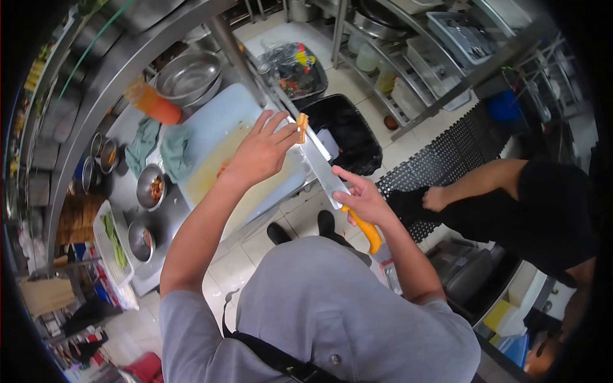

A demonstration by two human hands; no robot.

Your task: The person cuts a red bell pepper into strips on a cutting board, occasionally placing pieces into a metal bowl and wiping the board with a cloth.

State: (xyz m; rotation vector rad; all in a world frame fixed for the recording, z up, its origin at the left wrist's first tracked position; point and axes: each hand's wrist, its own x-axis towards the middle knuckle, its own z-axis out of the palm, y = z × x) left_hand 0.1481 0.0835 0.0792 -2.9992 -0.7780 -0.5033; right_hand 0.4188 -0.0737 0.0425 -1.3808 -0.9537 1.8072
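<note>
My right hand is wrapped around the yellow handle of a broad-bladed knife. The blade points away from me, up and to the left, past the front edge of the cutting board. At the blade's far end sit some orange-brown food pieces, too small to name. My left hand is stretched out over the board, its fingers extended and the fingertips beside those pieces; its thumb is hidden. Yellowish liquid and a bit of orange food lie on the board under my left wrist.
A black-lined bin stands beyond the knife. Left of the board are green cloths, an orange-filled container, large metal bowls, a small bowl of food and a white basket of greens. A person in black is at right.
</note>
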